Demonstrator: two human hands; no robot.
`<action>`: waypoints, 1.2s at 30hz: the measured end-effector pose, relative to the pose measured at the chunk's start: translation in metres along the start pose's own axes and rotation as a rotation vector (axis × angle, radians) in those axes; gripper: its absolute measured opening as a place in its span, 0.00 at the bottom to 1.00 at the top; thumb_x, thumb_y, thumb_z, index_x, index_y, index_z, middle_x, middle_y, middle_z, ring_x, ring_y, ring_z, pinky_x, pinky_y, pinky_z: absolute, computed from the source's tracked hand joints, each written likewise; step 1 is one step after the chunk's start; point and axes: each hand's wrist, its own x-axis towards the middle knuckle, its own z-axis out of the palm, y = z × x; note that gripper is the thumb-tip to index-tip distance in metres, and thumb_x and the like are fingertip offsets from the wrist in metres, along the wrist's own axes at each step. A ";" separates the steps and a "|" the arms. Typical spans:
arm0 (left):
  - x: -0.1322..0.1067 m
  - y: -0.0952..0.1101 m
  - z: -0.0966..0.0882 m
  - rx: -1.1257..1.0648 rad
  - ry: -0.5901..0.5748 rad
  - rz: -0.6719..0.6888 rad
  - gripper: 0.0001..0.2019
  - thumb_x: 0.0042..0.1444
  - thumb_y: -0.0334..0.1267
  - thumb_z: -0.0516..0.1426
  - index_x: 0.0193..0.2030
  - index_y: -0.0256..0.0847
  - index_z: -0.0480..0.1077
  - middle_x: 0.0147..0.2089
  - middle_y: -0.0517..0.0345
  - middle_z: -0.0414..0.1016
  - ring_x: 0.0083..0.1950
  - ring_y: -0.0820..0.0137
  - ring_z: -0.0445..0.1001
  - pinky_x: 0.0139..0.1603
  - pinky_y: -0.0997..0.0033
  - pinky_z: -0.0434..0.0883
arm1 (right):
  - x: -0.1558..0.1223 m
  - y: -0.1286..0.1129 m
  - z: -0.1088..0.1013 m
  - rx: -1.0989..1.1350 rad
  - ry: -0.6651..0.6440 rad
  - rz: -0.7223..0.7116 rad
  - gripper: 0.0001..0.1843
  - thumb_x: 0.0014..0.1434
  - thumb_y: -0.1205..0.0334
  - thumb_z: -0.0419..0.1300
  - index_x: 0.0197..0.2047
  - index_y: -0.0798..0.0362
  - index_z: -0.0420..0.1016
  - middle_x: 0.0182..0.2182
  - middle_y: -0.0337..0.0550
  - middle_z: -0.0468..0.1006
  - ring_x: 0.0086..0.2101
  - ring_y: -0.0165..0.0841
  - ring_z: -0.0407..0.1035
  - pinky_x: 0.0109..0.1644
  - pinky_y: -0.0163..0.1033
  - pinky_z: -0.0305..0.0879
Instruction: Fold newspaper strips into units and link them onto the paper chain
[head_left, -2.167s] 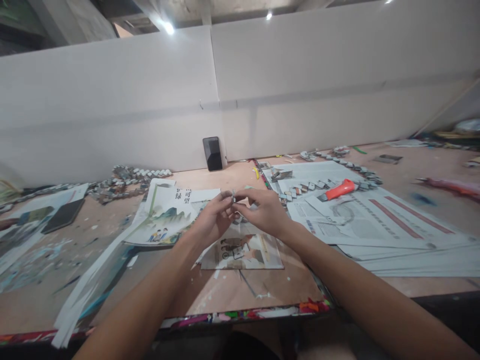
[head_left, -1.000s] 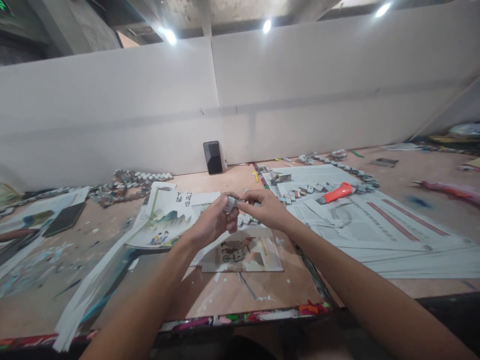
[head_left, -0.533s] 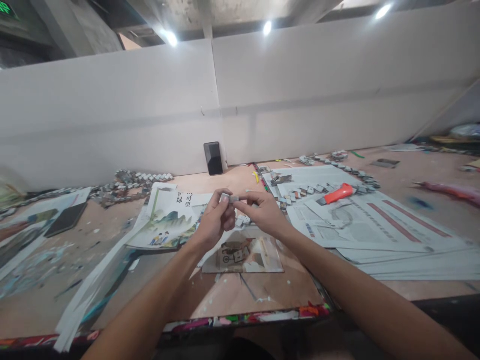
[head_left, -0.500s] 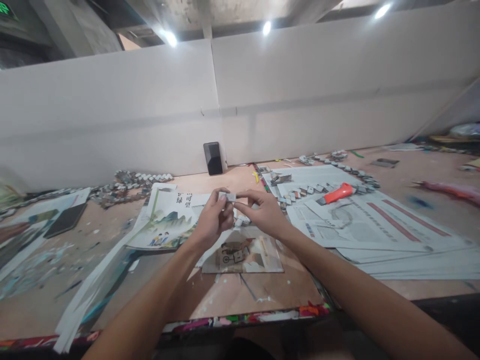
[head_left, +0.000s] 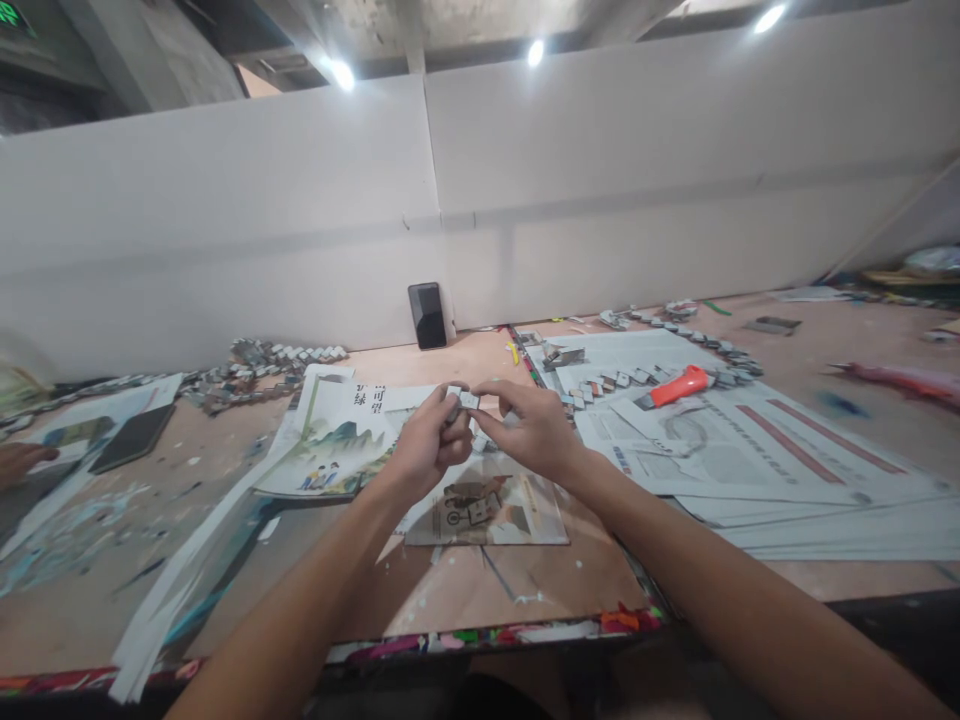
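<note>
Both my hands meet above the middle of the wooden table. My left hand and my right hand pinch the same small folded paper piece between thumbs and fingertips. Below them lie a cut magazine page and an illustrated booklet. A few small folded pieces lie just under my fingers.
An orange utility knife rests on newspapers at right, beside a chain of folded paper links. Another heap of links lies at back left. One black phone leans on the white partition; another lies at left. Another person's hand shows at far left.
My hands have stayed together on the paper piece, turning and pressing it slightly. A person's hand has come into view at the far left edge.
</note>
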 end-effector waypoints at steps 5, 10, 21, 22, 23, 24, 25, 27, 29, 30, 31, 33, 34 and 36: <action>-0.001 0.002 0.004 -0.082 0.006 -0.028 0.09 0.62 0.38 0.51 0.32 0.41 0.55 0.18 0.71 0.44 0.15 0.81 0.42 0.18 0.80 0.44 | 0.002 -0.002 -0.002 0.015 0.025 0.015 0.12 0.55 0.61 0.60 0.43 0.52 0.75 0.26 0.38 0.75 0.27 0.28 0.68 0.32 0.32 0.61; -0.004 0.005 0.007 -0.083 -0.037 -0.021 0.04 0.63 0.39 0.49 0.37 0.44 0.58 0.18 0.71 0.43 0.15 0.81 0.39 0.17 0.79 0.43 | 0.003 -0.001 -0.005 -0.014 0.041 -0.014 0.12 0.55 0.61 0.60 0.43 0.52 0.74 0.24 0.36 0.74 0.24 0.27 0.68 0.30 0.32 0.60; -0.004 0.004 0.005 0.123 -0.048 -0.001 0.05 0.62 0.42 0.49 0.43 0.46 0.58 0.20 0.71 0.41 0.18 0.79 0.38 0.18 0.81 0.43 | 0.003 0.004 -0.007 -0.141 -0.015 -0.158 0.15 0.58 0.55 0.58 0.44 0.55 0.75 0.35 0.43 0.81 0.29 0.30 0.72 0.34 0.34 0.62; -0.004 0.003 0.004 0.178 -0.040 0.001 0.06 0.62 0.43 0.49 0.43 0.46 0.58 0.20 0.71 0.42 0.18 0.79 0.39 0.17 0.81 0.43 | 0.003 0.004 -0.008 -0.153 -0.034 -0.154 0.15 0.58 0.55 0.58 0.44 0.55 0.76 0.35 0.43 0.81 0.30 0.31 0.72 0.33 0.34 0.61; -0.004 0.003 0.004 0.242 -0.028 0.002 0.07 0.62 0.43 0.49 0.44 0.46 0.58 0.20 0.71 0.43 0.18 0.79 0.40 0.17 0.81 0.43 | 0.004 0.003 -0.009 -0.165 -0.060 -0.147 0.15 0.58 0.56 0.58 0.44 0.55 0.76 0.34 0.44 0.81 0.31 0.32 0.73 0.34 0.34 0.61; -0.004 0.003 0.004 0.310 -0.014 0.005 0.08 0.62 0.44 0.49 0.44 0.45 0.59 0.20 0.71 0.44 0.18 0.79 0.41 0.17 0.82 0.43 | 0.004 0.003 -0.010 -0.178 -0.093 -0.141 0.15 0.59 0.56 0.57 0.44 0.55 0.76 0.35 0.44 0.81 0.32 0.33 0.73 0.35 0.35 0.61; -0.004 0.003 0.004 0.376 0.003 0.012 0.09 0.61 0.44 0.49 0.45 0.45 0.59 0.19 0.71 0.45 0.18 0.78 0.43 0.17 0.82 0.45 | 0.005 0.002 -0.012 -0.192 -0.134 -0.137 0.15 0.59 0.57 0.56 0.44 0.55 0.76 0.35 0.44 0.81 0.33 0.34 0.73 0.36 0.35 0.61; -0.005 0.002 0.004 0.480 0.031 0.036 0.11 0.61 0.45 0.49 0.47 0.45 0.60 0.19 0.71 0.48 0.18 0.78 0.47 0.18 0.82 0.48 | 0.006 0.001 -0.014 -0.226 -0.227 -0.132 0.15 0.60 0.57 0.55 0.46 0.54 0.76 0.36 0.45 0.81 0.35 0.35 0.73 0.37 0.36 0.60; -0.006 0.000 0.003 0.537 0.042 0.057 0.12 0.61 0.44 0.49 0.49 0.44 0.60 0.19 0.70 0.50 0.19 0.77 0.50 0.19 0.81 0.51 | 0.007 -0.002 -0.017 -0.269 -0.315 -0.122 0.16 0.61 0.57 0.53 0.48 0.54 0.74 0.35 0.46 0.81 0.34 0.35 0.73 0.36 0.36 0.59; -0.006 0.000 0.003 0.554 0.044 0.061 0.12 0.61 0.44 0.49 0.49 0.44 0.60 0.20 0.70 0.51 0.19 0.77 0.51 0.20 0.81 0.52 | 0.007 -0.003 -0.018 -0.290 -0.354 -0.112 0.16 0.62 0.57 0.52 0.49 0.54 0.74 0.34 0.46 0.80 0.33 0.35 0.73 0.34 0.36 0.58; -0.006 -0.001 0.002 0.567 0.045 0.063 0.12 0.61 0.44 0.48 0.49 0.44 0.60 0.20 0.70 0.52 0.20 0.77 0.51 0.20 0.81 0.52 | 0.008 -0.004 -0.019 -0.310 -0.387 -0.100 0.17 0.63 0.57 0.51 0.49 0.54 0.73 0.33 0.46 0.80 0.32 0.35 0.72 0.33 0.36 0.57; -0.008 -0.001 0.002 0.595 0.048 0.077 0.14 0.61 0.45 0.48 0.51 0.44 0.59 0.22 0.68 0.54 0.21 0.77 0.53 0.21 0.80 0.54 | 0.009 -0.006 -0.021 -0.341 -0.434 -0.076 0.16 0.64 0.56 0.49 0.47 0.54 0.72 0.32 0.46 0.80 0.31 0.35 0.72 0.32 0.36 0.55; -0.008 -0.001 0.002 0.612 0.047 0.091 0.15 0.61 0.45 0.49 0.53 0.43 0.58 0.23 0.68 0.56 0.22 0.77 0.54 0.22 0.80 0.54 | 0.009 -0.007 -0.021 -0.356 -0.455 -0.064 0.16 0.65 0.56 0.49 0.46 0.55 0.71 0.32 0.47 0.79 0.31 0.36 0.72 0.31 0.36 0.54; -0.011 0.001 0.003 0.643 0.016 0.111 0.17 0.61 0.45 0.49 0.55 0.43 0.57 0.24 0.67 0.57 0.22 0.77 0.54 0.22 0.79 0.55 | 0.009 -0.007 -0.020 -0.387 -0.490 -0.039 0.16 0.65 0.56 0.47 0.48 0.56 0.68 0.31 0.49 0.79 0.29 0.37 0.72 0.29 0.36 0.51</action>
